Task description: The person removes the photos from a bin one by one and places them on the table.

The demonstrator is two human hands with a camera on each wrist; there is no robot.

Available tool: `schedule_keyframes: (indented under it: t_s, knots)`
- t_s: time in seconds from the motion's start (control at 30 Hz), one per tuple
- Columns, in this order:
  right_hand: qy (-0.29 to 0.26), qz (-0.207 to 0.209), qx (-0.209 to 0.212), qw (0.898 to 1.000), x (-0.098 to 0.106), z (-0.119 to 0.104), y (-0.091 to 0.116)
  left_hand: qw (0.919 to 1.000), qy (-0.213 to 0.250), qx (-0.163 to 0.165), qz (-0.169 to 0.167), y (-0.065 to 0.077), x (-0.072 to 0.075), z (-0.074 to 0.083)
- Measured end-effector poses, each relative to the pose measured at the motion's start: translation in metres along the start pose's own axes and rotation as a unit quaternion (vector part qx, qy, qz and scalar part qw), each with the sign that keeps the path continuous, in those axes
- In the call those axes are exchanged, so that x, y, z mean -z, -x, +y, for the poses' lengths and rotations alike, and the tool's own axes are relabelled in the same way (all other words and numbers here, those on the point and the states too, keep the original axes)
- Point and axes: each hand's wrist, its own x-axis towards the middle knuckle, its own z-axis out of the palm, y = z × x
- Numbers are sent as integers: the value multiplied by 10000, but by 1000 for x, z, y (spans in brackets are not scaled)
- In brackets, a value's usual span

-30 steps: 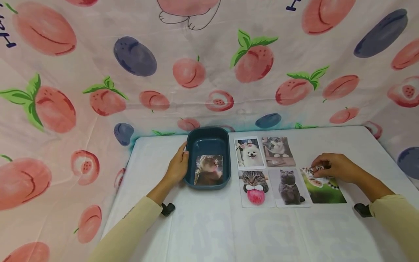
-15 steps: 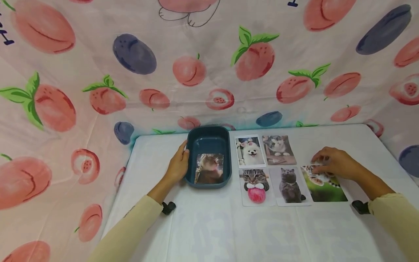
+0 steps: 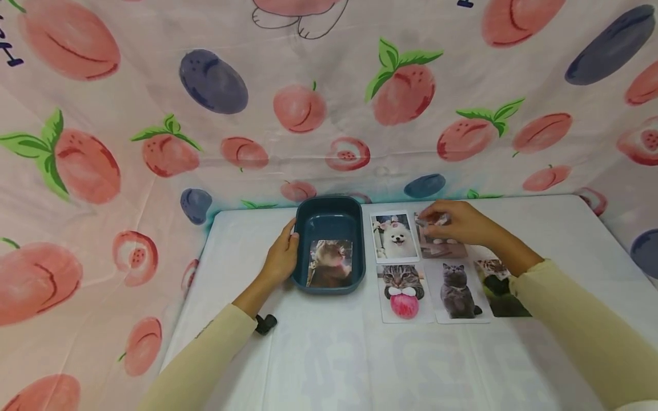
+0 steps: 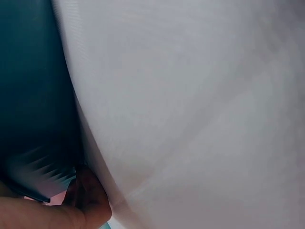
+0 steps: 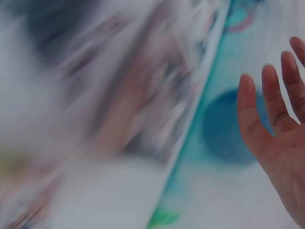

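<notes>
A dark blue rectangular tub stands on the white-covered table, with an animal photo lying inside. My left hand grips its left rim, also seen at the bottom of the left wrist view. Above a photo of a grey-and-white cat is my right hand, covering much of it. In the right wrist view that hand's fingers are extended and hold nothing visible. A white dog photo lies just left of the cat photo; my right forearm partly hides a tiger cub photo.
In the front row lie a photo of a tabby cat with a pink ball and one of a dark grey cat. A small black device sits at my left wrist. Fruit-printed cloth rises behind the table.
My right hand has left the tiger cub photo and moved left and back to the grey-and-white cat photo. The tiger cub photo stays on the table. My left hand keeps its place on the tub.
</notes>
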Motion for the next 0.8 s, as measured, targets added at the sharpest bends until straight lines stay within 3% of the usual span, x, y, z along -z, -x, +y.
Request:
schedule_keyframes:
  t_s: [0.23, 0.43, 0.63, 0.8]
  knots:
    - [-388, -576, 349, 9970, -12, -57, -67, 10000, -6, -21, -19, -1, -1, 3]
    - [-1021, -1009, 227, 9894, -31, -90, -112, 10000, -46, 11, -19, -1, -1, 4]
    - [-1139, -1341, 133, 9843, -60, -118, -147, 10000, -50, 63, -19, -1, 0, 2]
    - [-1156, -1538, -128, 9812, -85, -136, -163, 9999, -8, 133, -24, 0, 0, 2]
